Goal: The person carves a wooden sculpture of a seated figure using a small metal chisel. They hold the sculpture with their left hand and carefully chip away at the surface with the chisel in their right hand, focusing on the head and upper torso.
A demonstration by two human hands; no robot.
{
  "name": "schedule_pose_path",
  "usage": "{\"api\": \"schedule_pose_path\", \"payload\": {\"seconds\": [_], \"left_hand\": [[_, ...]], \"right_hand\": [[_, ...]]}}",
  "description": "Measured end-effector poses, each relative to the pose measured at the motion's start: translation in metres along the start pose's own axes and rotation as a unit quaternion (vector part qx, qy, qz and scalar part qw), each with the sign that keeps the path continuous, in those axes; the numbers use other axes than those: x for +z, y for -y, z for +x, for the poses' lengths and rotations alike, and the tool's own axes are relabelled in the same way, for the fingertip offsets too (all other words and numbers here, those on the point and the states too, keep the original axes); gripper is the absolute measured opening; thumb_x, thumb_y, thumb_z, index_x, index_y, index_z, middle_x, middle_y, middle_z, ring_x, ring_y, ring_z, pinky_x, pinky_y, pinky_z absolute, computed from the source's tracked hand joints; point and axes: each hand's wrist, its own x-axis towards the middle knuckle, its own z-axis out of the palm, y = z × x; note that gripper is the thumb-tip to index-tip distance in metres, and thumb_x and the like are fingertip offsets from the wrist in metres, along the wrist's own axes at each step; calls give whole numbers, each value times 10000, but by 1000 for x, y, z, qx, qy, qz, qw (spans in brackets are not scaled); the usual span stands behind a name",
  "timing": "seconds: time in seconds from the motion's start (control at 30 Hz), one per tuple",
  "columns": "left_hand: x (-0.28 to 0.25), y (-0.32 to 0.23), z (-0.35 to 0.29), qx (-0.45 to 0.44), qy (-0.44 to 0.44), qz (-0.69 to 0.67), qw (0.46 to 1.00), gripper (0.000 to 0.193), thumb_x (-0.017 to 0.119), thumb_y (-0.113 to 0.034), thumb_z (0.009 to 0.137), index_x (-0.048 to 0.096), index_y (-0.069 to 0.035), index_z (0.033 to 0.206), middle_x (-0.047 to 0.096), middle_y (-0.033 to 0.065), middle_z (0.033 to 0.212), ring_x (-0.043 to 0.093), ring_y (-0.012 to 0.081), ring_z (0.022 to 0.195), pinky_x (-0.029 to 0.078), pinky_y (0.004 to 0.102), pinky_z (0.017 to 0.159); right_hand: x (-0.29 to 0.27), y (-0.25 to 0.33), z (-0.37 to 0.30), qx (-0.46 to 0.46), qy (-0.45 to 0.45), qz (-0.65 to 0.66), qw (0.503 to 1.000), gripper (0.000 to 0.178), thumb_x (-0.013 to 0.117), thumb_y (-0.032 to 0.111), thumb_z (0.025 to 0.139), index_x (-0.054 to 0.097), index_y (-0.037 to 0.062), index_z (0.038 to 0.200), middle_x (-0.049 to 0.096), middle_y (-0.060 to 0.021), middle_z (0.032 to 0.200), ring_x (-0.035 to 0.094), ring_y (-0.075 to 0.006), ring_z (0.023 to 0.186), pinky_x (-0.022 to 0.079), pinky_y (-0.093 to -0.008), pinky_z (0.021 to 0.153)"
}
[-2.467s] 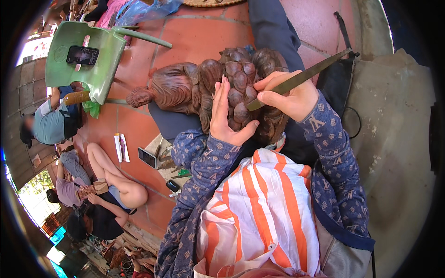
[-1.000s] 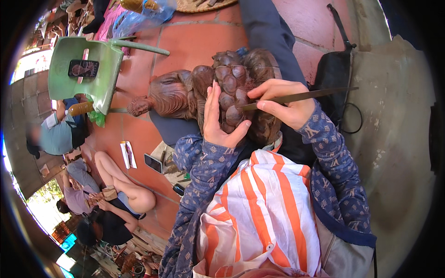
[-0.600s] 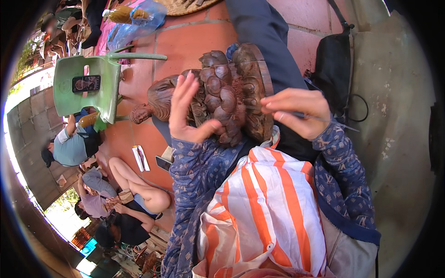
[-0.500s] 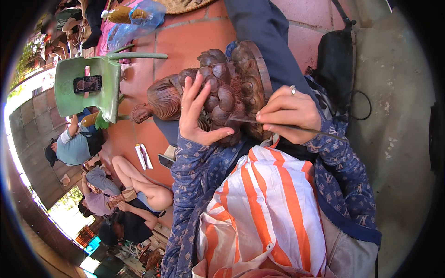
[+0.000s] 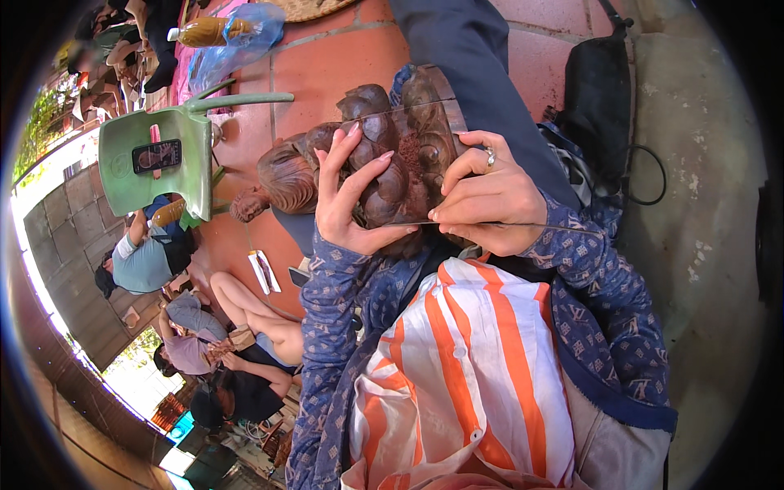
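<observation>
A dark brown wooden carving [image 5: 384, 184] lies sideways across my lap, its head end to the left and its flat base to the right. Rounded, petal-like forms and a rough-textured band cover its middle. My left hand [image 5: 347, 200] grips it, two fingers spread over the rounded forms and the thumb along the near side. Pinched in my right hand [image 5: 494, 196] is a long, thin grey tool [image 5: 563, 226]. Its front end touches or nearly touches the carving by my left thumb; its exact kind is unclear. Part of my right hand rests against the base.
A green plastic chair [image 5: 192, 151] stands at left with a phone [image 5: 157, 156] on its seat. Behind it lies a bottle of brown liquid [image 5: 208, 33] in a blue bag. Several people sit on the left. A black bag [image 5: 592, 102] rests at right.
My right hand has moved slightly left and its grip has shifted, bringing the tool nearly level. Its front end is closer to my left thumb. The left hand keeps nearly the same place.
</observation>
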Motion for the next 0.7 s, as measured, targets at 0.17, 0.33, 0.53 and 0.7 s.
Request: {"api": "schedule_pose_path", "payload": {"seconds": [0.17,0.33,0.53,0.7], "left_hand": [[14,-11,3,-61,-64,-14,996,675,931,-291,498,688,-92,1096,483,143,1372,411,397,1341,198,548,1145],[6,-9,2,-32,-22,-11,999,727,909,-371,543,674,-64,1160,446,184,1406,378,406,1362,316,505,1112],[-6,1,2,-21,32,-51,998,784,899,-287,525,648,-81,1238,423,189,1422,336,425,1384,243,555,1132],[-9,-2,4,-23,32,-47,998,742,889,-238,532,659,-79,1219,436,185,1414,355,420,1374,258,542,1132]], "right_hand": [[-6,-7,-2,40,-35,13,999,136,795,99,705,708,117,809,641,26,753,614,-176,842,381,-456,957],[-7,-6,-2,5,-11,34,999,126,802,137,720,721,127,816,671,39,779,625,-165,881,320,-455,1013],[-3,-10,-7,1,-22,43,999,116,797,167,739,731,130,827,691,40,801,632,-160,885,238,-469,1068],[-5,-10,-4,-6,-6,46,999,132,795,154,737,753,108,854,723,6,837,631,-189,871,236,-515,1096]]}}
